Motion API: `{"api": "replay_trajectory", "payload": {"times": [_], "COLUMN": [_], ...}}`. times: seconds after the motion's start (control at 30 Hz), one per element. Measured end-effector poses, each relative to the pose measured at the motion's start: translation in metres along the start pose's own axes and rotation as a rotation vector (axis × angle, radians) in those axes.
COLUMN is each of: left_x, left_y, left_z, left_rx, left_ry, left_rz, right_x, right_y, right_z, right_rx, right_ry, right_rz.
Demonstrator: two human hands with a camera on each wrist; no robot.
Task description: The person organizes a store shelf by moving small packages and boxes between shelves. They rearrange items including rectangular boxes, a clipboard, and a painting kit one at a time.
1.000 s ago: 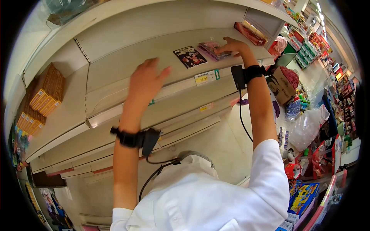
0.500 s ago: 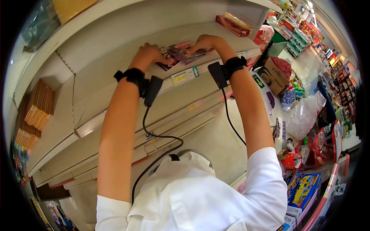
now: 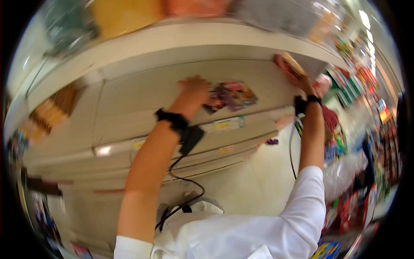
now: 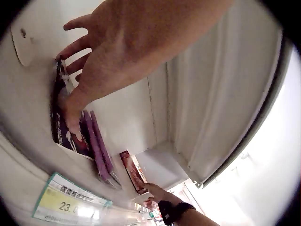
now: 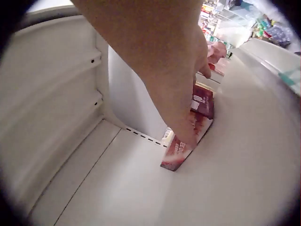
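On the shelf (image 3: 138, 95), my left hand (image 3: 195, 91) is at the left end of a dark printed packet (image 3: 214, 102). The left wrist view shows the thumb resting on this packet (image 4: 61, 125) and the fingers spread beyond its edge. Purple-edged packets (image 3: 239, 96) lie against its right side. At the shelf's right end, my right hand (image 3: 305, 83) grips a long red box (image 3: 283, 65). In the right wrist view the thumb lies along the box's printed side (image 5: 175, 156); the other fingers are partly hidden behind the hand.
Price labels (image 3: 228, 124) line the shelf's front edge. Stacked orange-brown boxes (image 3: 54, 111) stand at the far left. Wrapped goods (image 3: 129, 17) sit on the shelf above. A side panel (image 5: 134, 101) closes the right end. Bags and goods crowd the floor at right.
My right hand has left the purple-edged packets and moved right to the red box. The left hand reached the dark packet, which now lies against the others. The head view has shifted, showing more upper-shelf goods.
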State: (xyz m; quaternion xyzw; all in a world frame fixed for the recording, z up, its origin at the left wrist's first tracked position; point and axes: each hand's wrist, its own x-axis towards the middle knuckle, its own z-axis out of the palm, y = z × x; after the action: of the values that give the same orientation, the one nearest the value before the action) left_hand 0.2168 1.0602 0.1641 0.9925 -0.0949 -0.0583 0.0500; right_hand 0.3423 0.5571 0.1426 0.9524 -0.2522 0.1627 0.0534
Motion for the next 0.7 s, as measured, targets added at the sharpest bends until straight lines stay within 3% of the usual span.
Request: {"api": "replay_trajectory", "payload": {"times": [0.1, 0.27, 0.4, 0.43, 0.53, 0.63, 0.7], "left_x": [0.005, -0.036, -0.095, -0.109, -0.147, -0.186, -0.208], "left_y": [0.007, -0.019, -0.055, -0.066, -0.101, -0.135, -0.156], "left_z": [0.017, -0.004, -0.025, -0.023, -0.008, 0.006, 0.010], "left_rx": [0.123, 0.153, -0.114, -0.155, -0.325, -0.602, -0.785], "left_ry": [0.080, 0.213, 0.491, 0.562, 0.743, 0.842, 0.852], "left_rz": [-0.007, -0.070, -0.056, -0.049, 0.013, 0.041, 0.019], "right_x": [0.026, 0.059, 0.077, 0.075, 0.070, -0.078, -0.157], "right_y": [0.003, -0.011, -0.019, -0.028, -0.048, -0.131, -0.194], "right_z": [0.021, 0.043, 0.051, 0.041, -0.012, -0.092, -0.130], "right_rx": [-0.020, 0.003, 0.157, 0.277, 1.012, 1.450, 1.422], "right_ry": [0.053, 0.180, 0.319, 0.297, -0.346, -0.129, -0.127], "right_rz": [0.005, 0.019, -0.061, -0.164, -0.438, -0.522, -0.501]}}
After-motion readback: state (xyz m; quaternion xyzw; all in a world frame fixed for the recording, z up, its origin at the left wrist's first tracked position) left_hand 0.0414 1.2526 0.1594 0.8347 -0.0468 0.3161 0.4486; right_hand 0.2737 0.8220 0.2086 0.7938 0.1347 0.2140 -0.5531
